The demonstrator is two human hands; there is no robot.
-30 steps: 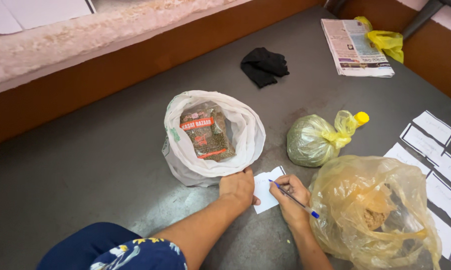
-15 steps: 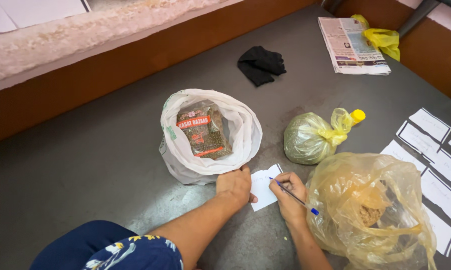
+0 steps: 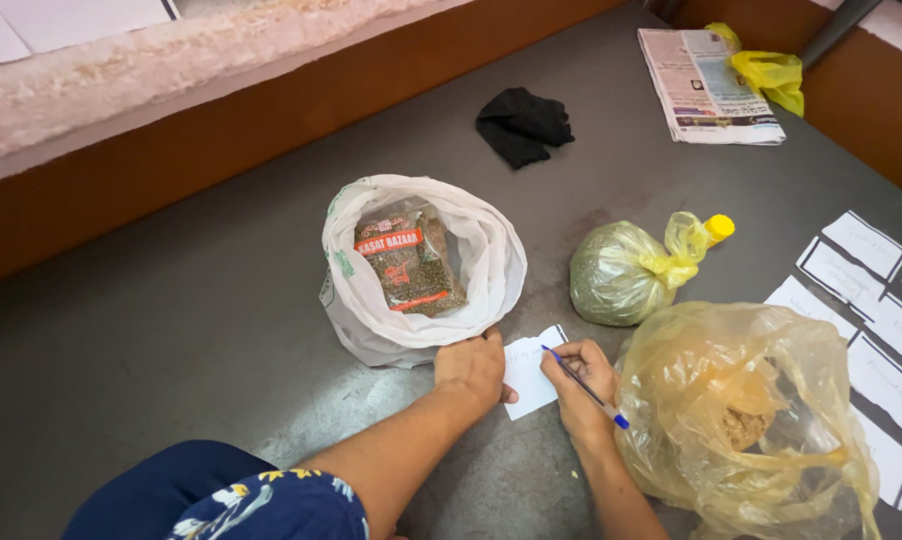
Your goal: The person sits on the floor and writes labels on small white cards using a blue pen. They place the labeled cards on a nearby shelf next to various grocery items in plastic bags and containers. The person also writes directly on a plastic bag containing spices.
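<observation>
Nearest the camera, the person's two forearms reach out over the dull grey surface (image 3: 171, 330), the left one coming from a dark blue floral sleeve (image 3: 221, 500). The right hand (image 3: 579, 385) has its fingers closed in a writing grip around a slim blue-tipped pen (image 3: 583, 385), whose point rests on a small white slip of paper (image 3: 527, 372). The left hand (image 3: 474, 368) lies flat beside it, fingers curled down and pressing the slip's left edge so it cannot slide; it holds nothing else.

Judged from this, the step in hand is writing on the slip. To do it well, the left hand should keep its pressure close to the pen's point, since the paper is light and the surface looks smooth. The right wrist sits against a large crumpled translucent yellow plastic bag (image 3: 751, 420) with a brownish lump inside, which crowds the elbow side; short strokes from the fingers, not the arm, would avoid nudging it.

Just beyond the left hand, touching its knuckles, stands a white plastic bag (image 3: 491, 260) rolled open around a clear packet of greenish-brown seeds with a red band (image 3: 409, 262). To the right of that is a knotted yellow-tinted bag of grey-green grains (image 3: 616, 272), with a small yellow cap (image 3: 719, 228) by its knot. Rows of white paper labels (image 3: 871, 300) lie at the right edge. Farther off are a black cloth (image 3: 523, 124), a folded newspaper (image 3: 706, 85) and a bright yellow bag (image 3: 769, 72).
</observation>
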